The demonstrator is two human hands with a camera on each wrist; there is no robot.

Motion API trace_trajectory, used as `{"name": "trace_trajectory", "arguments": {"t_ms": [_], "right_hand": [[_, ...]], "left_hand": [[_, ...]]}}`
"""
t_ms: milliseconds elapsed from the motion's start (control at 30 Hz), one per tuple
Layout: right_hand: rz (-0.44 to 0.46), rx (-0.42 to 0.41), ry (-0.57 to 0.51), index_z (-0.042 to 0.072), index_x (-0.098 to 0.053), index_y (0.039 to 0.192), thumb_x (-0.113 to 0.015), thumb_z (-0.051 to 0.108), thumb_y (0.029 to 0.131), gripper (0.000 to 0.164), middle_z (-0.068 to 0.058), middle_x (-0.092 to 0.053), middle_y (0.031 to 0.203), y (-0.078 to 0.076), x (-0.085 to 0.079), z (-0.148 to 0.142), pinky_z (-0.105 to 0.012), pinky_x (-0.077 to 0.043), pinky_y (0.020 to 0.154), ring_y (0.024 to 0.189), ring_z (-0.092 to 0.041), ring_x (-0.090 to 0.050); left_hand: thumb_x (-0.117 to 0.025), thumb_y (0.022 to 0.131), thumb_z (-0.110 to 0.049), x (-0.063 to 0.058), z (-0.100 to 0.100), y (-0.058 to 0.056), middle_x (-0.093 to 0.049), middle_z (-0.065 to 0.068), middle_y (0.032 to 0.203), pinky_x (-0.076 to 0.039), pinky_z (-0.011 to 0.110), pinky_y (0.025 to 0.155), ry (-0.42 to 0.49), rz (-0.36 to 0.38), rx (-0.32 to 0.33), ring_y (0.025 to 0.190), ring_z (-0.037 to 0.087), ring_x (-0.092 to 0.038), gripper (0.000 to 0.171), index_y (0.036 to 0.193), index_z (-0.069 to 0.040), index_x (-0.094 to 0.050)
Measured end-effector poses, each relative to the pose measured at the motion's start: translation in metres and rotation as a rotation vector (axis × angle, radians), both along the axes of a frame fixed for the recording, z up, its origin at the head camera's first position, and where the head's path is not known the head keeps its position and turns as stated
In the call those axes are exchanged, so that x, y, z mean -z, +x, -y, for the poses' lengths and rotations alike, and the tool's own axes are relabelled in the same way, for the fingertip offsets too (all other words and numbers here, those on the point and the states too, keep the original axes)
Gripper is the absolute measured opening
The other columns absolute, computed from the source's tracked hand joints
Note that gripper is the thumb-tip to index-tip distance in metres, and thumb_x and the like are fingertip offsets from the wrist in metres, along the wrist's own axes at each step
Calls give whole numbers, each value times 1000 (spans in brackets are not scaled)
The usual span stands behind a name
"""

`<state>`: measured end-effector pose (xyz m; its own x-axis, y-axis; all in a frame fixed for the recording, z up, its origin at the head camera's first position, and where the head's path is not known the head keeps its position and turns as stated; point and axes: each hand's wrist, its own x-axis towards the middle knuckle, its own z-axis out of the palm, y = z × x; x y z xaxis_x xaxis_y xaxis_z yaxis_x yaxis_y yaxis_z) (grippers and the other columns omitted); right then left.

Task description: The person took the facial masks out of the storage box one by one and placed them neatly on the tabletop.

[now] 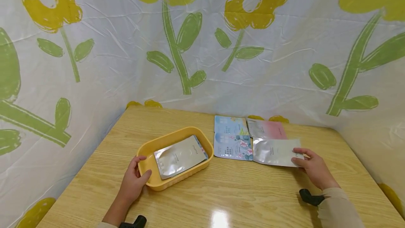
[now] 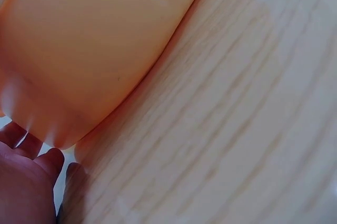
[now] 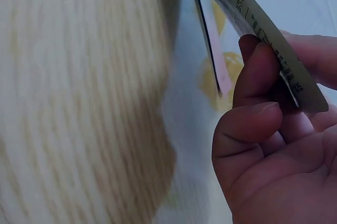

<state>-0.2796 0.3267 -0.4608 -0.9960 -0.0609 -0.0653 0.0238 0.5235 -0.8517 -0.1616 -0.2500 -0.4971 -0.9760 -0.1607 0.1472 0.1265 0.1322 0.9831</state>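
Note:
My left hand (image 1: 132, 183) grips the left end of a yellow plastic basket (image 1: 149, 163), thumb over the rim and fingers outside. Inside the basket lies a silvery-white sheet mask packet (image 1: 180, 157), with a bluish edge showing beneath it. My right hand (image 1: 316, 170) pinches the right edge of another silvery-white mask packet (image 1: 272, 151). That held edge is raised and bent in the right wrist view, where the fingers (image 3: 253, 124) close on it. In the left wrist view, the basket's outer wall (image 2: 100, 50) fills the upper left.
Left of the held packet, blue floral mask packets (image 1: 232, 147) lie on the wooden table (image 1: 227, 189). A pink and silver packet (image 1: 269, 129) lies behind it. A flower-printed cloth (image 1: 209, 90) hangs around the table. Black wrist mounts (image 1: 311, 197) sit near both wrists.

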Motion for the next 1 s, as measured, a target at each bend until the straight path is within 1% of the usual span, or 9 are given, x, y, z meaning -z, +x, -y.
{"name": "trace_trajectory", "arguments": {"t_ms": [133, 300, 367, 467, 533, 600, 700, 733, 1000], "right_hand": [[8, -29, 7, -15, -40, 140, -63, 18, 100, 57, -25, -51, 120, -3, 2, 1, -23, -52, 71, 83, -6, -54], [24, -60, 24, -14, -36, 143, -62, 18, 100, 59, -34, -44, 131, -11, 5, -1, -23, -51, 72, 86, -6, -55], [24, -70, 44, -13, -35, 144, -62, 18, 100, 60, -35, -44, 131, -13, 5, -1, -23, -51, 71, 89, -12, -57], [9, -82, 128, -11, -36, 144, -61, 22, 100, 61, -38, -41, 135, -15, 3, 0, -23, -49, 73, 99, -27, -54], [-1, -87, 185, -10, -36, 145, -60, 26, 101, 62, -41, -38, 137, -16, 3, -1, -30, -48, 79, 107, -38, -49], [-9, -86, 225, -10, -35, 146, -60, 28, 101, 63, -45, -34, 139, -18, 3, -1, -42, -47, 88, 115, -47, -44], [-5, -82, 245, -11, -33, 146, -59, 28, 101, 65, -48, -29, 141, -20, 2, 0, -61, -39, 98, 125, -56, -36], [-8, -80, 255, -12, -33, 145, -59, 28, 101, 65, -49, -29, 141, -21, 2, 0, -64, -36, 100, 126, -57, -35], [-24, -89, 371, -15, -34, 142, -60, 26, 100, 65, -50, -33, 137, -21, 1, 4, -69, -32, 101, 125, -60, -36]], "left_hand": [[-58, 93, 8, 0, 1, 0, -40, 28, 142, -48, 14, 88, 1, 1, -2, 127, 37, -45, 49, 136, 8, -35], [-58, 93, 8, 0, 1, 0, -41, 28, 140, -49, 15, 87, -1, -1, -2, 124, 32, -48, 49, 136, 8, -35], [-58, 92, 8, 0, 0, 0, -41, 28, 140, -49, 16, 87, 6, 7, -1, 124, 32, -48, 49, 135, 9, -35], [-58, 92, 8, -1, 0, -1, -40, 28, 142, -49, 15, 87, 7, 28, -8, 126, 35, -46, 48, 135, 8, -36], [-58, 92, 8, -2, -1, -2, -38, 27, 144, -48, 14, 88, 5, 39, -12, 128, 36, -44, 49, 136, 7, -36], [-58, 92, 7, -2, -1, -2, -37, 27, 145, -47, 14, 88, 1, 45, -16, 129, 37, -44, 49, 136, 6, -37], [-58, 93, 7, -2, -1, -2, -36, 27, 146, -47, 13, 88, -2, 35, -10, 129, 39, -43, 49, 136, 7, -35], [-58, 93, 7, -2, -1, -3, -36, 28, 145, -47, 13, 88, -5, 31, -7, 129, 39, -43, 50, 137, 8, -35], [-57, 92, 9, -2, -1, 0, -40, 28, 141, -49, 15, 86, 14, 18, -5, 125, 36, -47, 49, 136, 9, -35]]}}
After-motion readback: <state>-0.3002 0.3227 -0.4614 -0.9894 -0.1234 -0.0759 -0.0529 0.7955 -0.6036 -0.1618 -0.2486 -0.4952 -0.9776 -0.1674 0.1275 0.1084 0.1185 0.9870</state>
